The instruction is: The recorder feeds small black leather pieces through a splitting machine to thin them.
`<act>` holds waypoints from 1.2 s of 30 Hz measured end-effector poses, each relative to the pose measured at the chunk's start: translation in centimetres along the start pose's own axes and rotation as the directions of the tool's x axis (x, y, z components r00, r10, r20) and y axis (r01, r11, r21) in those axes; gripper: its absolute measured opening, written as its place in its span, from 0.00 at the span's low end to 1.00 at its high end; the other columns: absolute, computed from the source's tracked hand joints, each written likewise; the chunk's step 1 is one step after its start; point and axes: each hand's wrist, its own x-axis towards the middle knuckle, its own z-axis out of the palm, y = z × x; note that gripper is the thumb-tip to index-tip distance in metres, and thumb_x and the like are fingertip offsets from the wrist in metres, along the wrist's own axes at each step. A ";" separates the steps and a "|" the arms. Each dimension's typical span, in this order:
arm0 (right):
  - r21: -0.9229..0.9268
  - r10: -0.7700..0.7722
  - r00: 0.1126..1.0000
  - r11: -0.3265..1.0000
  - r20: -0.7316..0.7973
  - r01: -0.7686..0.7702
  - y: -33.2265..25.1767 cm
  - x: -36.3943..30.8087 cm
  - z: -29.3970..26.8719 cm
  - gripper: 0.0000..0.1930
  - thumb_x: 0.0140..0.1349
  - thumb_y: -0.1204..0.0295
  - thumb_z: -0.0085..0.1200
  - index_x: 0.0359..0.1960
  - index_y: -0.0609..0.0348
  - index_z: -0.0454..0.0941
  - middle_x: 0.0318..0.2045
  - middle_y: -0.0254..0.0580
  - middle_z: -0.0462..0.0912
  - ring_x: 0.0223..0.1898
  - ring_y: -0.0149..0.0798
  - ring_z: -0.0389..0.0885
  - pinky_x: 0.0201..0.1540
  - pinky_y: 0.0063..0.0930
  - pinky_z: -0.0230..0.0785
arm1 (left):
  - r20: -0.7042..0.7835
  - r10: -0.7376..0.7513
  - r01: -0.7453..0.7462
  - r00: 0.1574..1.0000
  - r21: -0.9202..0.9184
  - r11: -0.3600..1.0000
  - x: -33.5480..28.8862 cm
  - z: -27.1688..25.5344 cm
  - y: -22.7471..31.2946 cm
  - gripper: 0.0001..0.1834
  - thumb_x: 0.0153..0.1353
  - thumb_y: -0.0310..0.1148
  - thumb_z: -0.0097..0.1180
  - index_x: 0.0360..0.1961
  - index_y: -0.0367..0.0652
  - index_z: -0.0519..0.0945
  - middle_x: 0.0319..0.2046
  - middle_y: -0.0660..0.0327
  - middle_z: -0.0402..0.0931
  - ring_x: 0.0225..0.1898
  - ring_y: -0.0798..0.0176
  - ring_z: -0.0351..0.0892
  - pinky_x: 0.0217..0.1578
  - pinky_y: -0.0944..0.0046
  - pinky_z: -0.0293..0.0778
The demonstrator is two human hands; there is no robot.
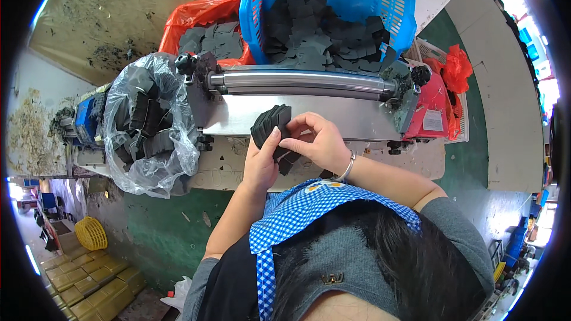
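A thick stack of black flat pieces [272, 122] is gripped in my left hand [260, 163], thumb pressed over its near side. My right hand [321, 144] is at the stack's right edge, thumb and fingers curled together there; whether a single piece lies between them is hidden. More dark pieces [288, 163] show just below, between my hands. Both hands are in front of a machine with a long steel roller [303, 81] and a smooth metal plate [238, 113].
Behind the roller stands a blue plastic basket [253, 18] of loose dark pieces, beside a red bag [202, 10] holding more. Left of the machine, a clear plastic bag [181, 166] contains bundled black pieces. A red machine housing [429, 104] and red bag [457, 68] are at right.
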 end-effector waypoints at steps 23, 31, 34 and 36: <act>0.615 0.490 0.805 0.534 0.335 -0.580 2.6 1.0 -2.2 0.08 0.59 0.71 0.56 0.37 0.60 0.74 0.33 0.41 0.80 0.36 0.37 0.81 0.39 0.26 0.75 | -0.184 -0.013 0.026 0.983 0.070 0.997 0.1 -0.8 0.1 0.16 0.56 0.24 0.55 0.47 0.37 0.73 0.39 0.58 0.76 0.37 0.65 0.78 0.36 0.65 0.78; 0.451 0.569 0.820 0.749 -0.063 -0.485 3.5 2.0 -2.8 0.12 0.67 0.69 0.39 0.43 0.67 0.60 0.33 0.53 0.78 0.29 0.41 0.83 0.29 0.26 0.77 | -0.248 0.090 -0.048 0.964 0.173 0.984 0.9 -2.4 0.1 0.15 0.58 0.28 0.54 0.46 0.38 0.73 0.36 0.59 0.76 0.34 0.63 0.79 0.32 0.64 0.80; 0.485 0.518 0.806 0.804 -0.286 -0.344 4.0 3.8 -4.1 0.12 0.67 0.68 0.38 0.42 0.66 0.62 0.33 0.52 0.78 0.29 0.39 0.82 0.29 0.25 0.76 | -0.210 0.171 -0.114 0.963 0.259 0.959 1.0 -2.1 -0.5 0.14 0.58 0.26 0.54 0.46 0.38 0.73 0.36 0.59 0.76 0.34 0.64 0.79 0.31 0.65 0.80; 0.441 0.501 0.837 0.816 -0.219 -0.372 3.5 3.4 -3.3 0.12 0.65 0.68 0.46 0.41 0.65 0.66 0.33 0.47 0.79 0.30 0.36 0.81 0.32 0.23 0.74 | -0.209 0.196 -0.141 0.958 0.254 0.957 1.0 -1.7 -0.9 0.14 0.58 0.25 0.54 0.46 0.38 0.74 0.37 0.59 0.76 0.34 0.65 0.79 0.32 0.65 0.79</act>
